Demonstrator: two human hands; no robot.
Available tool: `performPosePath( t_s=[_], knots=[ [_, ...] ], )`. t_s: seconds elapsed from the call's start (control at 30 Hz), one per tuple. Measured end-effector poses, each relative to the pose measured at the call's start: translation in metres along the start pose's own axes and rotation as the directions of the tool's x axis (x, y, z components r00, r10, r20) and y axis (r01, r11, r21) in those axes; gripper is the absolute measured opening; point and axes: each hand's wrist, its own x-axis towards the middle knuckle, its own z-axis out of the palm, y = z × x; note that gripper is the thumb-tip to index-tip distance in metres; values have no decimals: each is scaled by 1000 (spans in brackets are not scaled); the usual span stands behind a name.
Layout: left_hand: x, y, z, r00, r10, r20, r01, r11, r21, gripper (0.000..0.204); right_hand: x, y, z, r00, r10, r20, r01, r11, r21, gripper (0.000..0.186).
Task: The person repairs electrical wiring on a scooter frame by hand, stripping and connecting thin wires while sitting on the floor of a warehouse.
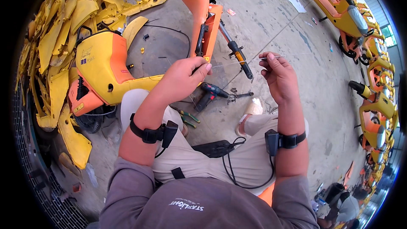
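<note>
A thin, pale strand (231,63) runs between my hands above the floor; whether it is wire, a tie or thread I cannot make out. My left hand (184,78) pinches its near end, with the thumb pressed on the curled fingers. My right hand (280,74) pinches the other part between thumb and forefinger, and a bit sticks out past the fingers. In front of me lies a yellow and orange scooter body (106,59), with a front fork leg (238,55) beyond my hands. A cordless drill (208,96) rests on the floor below them.
Green-handled pliers (188,116) lie by my left foot. Small metal parts (239,96) are beside the drill. A heap of yellow plastic panels (63,29) fills the left. Rows of yellow scooters (347,12) stand at right. Another person (349,208) is at lower right.
</note>
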Motion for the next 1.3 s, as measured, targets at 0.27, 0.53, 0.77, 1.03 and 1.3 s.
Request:
performPosePath(
  t_s=[0.27, 0.53, 0.77, 1.03, 1.3],
  knots=[
    [0, 1, 22, 948, 209, -238, -212, 977, 16, 11, -4, 9, 19, 995, 82, 53, -82, 997, -2, 22],
    [1, 6, 20, 975, 151, -162, -152, 988, 10, 17, -3, 4, 4, 999, 10, 46, -10, 1000, -3, 21],
    [-1, 4, 16, 966, 150, -209, -148, 989, 28, 15, -8, -7, -4, 1000, 7, 9, -8, 1000, 9, 20],
    [2, 8, 35, 898, 315, -308, -299, 949, 98, 10, -10, 1, 13, 997, 65, 50, -65, 998, 2, 25],
    [-2, 11, 21, 977, 127, -174, -140, 988, -66, 12, -10, -5, -5, 999, -24, 45, 24, 1000, 3, 24]
  ],
)
